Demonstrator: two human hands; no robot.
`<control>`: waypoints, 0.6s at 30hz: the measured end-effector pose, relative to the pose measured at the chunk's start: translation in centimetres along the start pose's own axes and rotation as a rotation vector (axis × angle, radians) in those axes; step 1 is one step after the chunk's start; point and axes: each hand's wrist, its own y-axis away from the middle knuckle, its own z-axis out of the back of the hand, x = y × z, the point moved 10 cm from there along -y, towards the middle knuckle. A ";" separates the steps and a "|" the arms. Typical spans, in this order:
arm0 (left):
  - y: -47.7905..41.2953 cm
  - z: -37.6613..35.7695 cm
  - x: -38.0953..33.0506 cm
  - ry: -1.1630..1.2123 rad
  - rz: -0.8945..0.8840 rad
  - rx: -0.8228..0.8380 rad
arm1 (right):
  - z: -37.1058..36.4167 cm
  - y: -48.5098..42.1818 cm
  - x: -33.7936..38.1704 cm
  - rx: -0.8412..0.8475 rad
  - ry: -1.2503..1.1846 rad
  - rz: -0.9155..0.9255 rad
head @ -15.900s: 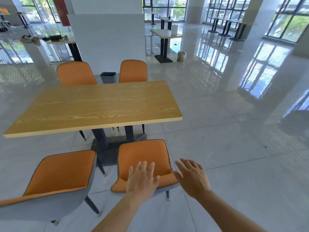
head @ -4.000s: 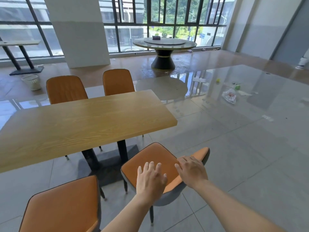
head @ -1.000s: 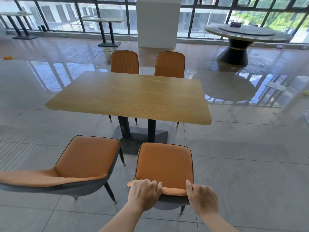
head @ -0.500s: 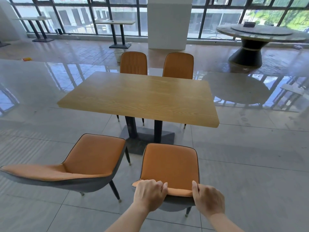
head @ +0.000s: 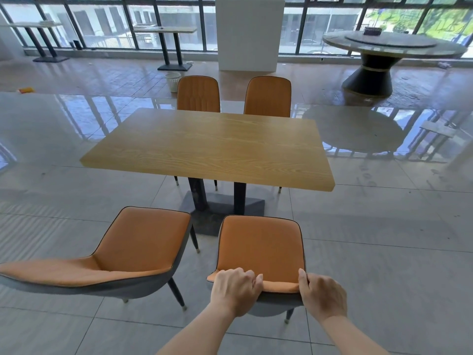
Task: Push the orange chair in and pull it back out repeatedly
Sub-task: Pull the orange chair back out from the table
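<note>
- Your left hand [head: 234, 290] is curled tight over the left part of the top edge of the orange chair [head: 261, 248], knuckles up, fingers folded over the backrest rim.
- Your right hand [head: 323, 295] clamps the right corner of the same rim, thumb lying along the orange padding and the other fingers wrapped down behind the grey shell, where they are hidden.
- The orange chair you hold stands on the grey tiled floor [head: 384, 265] directly ahead of you, its seat facing the wooden table [head: 210, 147]. The seat's front edge sits short of the table's near edge, so the chair is out in the open, not tucked under.
- Just beside it on your left stands a second orange chair [head: 120, 254], turned at an angle, with its backrest reaching to the left edge of the view. The two chairs are close but apart.
- Beyond both seats you see the table's two dark posts rising from a dark base plate [head: 222, 208].
- On the table's far side two more orange chairs [head: 198, 94] stand side by side, backrests upright, pushed close to the tabletop.
- Behind them a white basket [head: 172, 82] sits on the floor, near a white pillar [head: 249, 34].
- At far right a round table [head: 391, 44] stands before the windows; narrow high tables [head: 166, 30] stand at far left.
</note>
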 end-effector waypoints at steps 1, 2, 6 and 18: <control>-0.1 0.0 0.1 0.000 0.003 0.008 | 0.3 0.0 0.2 -0.007 -0.004 0.006; -0.1 0.1 0.0 0.005 -0.001 0.011 | 0.6 -0.1 0.4 -0.012 -0.010 0.014; 0.2 -0.3 0.0 0.062 -0.030 0.032 | 0.8 0.1 0.5 -0.011 -0.008 0.033; 0.5 -0.1 2.2 -0.013 -0.036 -0.002 | 0.6 0.4 0.4 -0.030 -0.002 0.013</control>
